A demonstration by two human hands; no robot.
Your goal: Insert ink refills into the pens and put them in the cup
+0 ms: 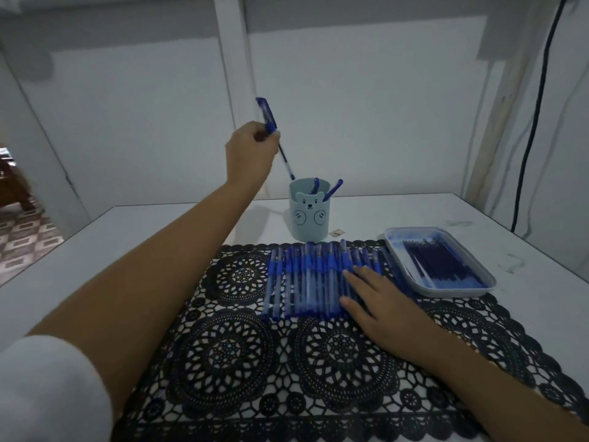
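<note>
My left hand (251, 151) is raised above the table and pinches a blue capped pen (271, 122), tip down, just above the left rim of the pale blue bear cup (308, 215). Two blue pens (333, 188) stand inside the cup. A row of several blue pens (306, 279) lies side by side on the black lace mat (223, 346). My right hand (373, 301) rests flat on the right end of that row, fingers straight. A grey tray (478, 269) at the right holds several dark ink refills (436, 263).
The white table (127, 244) meets a white wall at the back. A small scrap (337, 232) lies just right of the cup. A black cable (535, 122) hangs down the wall at the right. Patterned floor shows past the table's left edge.
</note>
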